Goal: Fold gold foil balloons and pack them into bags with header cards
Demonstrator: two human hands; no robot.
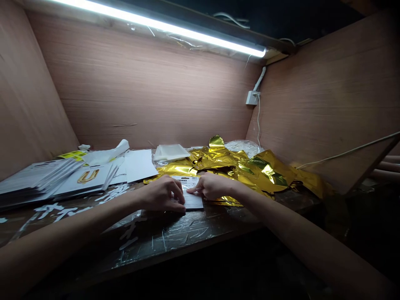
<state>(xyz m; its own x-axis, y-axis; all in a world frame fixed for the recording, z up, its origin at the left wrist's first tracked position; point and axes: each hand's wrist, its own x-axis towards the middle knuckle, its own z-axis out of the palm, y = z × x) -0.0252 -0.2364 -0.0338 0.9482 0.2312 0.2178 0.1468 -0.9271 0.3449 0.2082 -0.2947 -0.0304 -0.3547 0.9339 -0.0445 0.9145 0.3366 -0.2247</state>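
A small printed card (194,201) is being kept flat near the front edge of the table (175,237), between the two hands. Its left side is being steadied by the left hand (162,192), whose fingers are being held bent, with the thumb low beside the card; whether anything is being pinched there cannot be told. The card's face is being touched by the right index finger (192,190), with the other fingers of the right hand (213,185) being kept folded in. Good control is probably being served by light, even pressure, as the card could be creased or skewed by a hard push. The crumpled gold foil (265,168) just beyond is best being kept from sliding underneath.
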